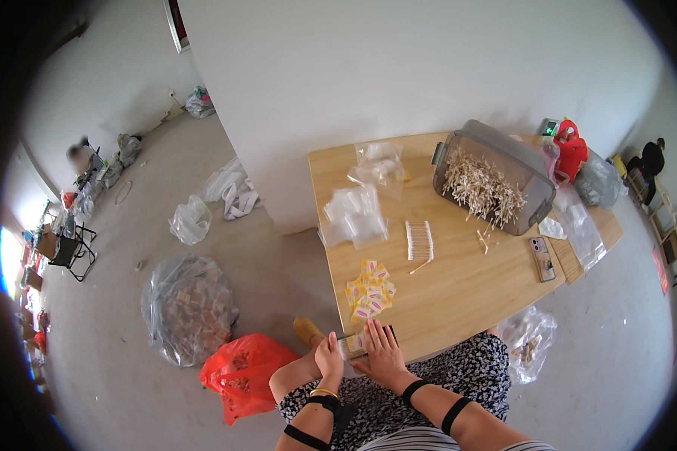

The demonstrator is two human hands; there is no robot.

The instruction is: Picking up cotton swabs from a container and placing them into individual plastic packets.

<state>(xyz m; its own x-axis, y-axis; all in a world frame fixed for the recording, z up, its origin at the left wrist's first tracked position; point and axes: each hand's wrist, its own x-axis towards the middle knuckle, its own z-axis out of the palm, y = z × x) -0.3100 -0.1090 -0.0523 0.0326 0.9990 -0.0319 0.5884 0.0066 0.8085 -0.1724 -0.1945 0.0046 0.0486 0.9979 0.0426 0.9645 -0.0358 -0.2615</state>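
At the table's near edge, my left hand (329,359) closes around the left end of a small clear packet (353,345) with a yellow-and-white label inside. My right hand (384,353) lies over the packet's right part, fingers stretched out flat. A dark edge shows beyond its fingers; what it belongs to I cannot make out. Just past the hands is a pile of yellow-and-white labels (370,292). Farther back lies a neat row of cotton swabs (420,240), with one loose swab at its near end. Clear plastic bags (356,216) lie to the left of that row.
A tipped grey bin (470,135) spills cotton swabs (478,184) at the back right. Nearby are a phone (541,259) and a red bag (570,150). On the floor at left stand a filled clear bag (188,308) and a red plastic bag (248,376).
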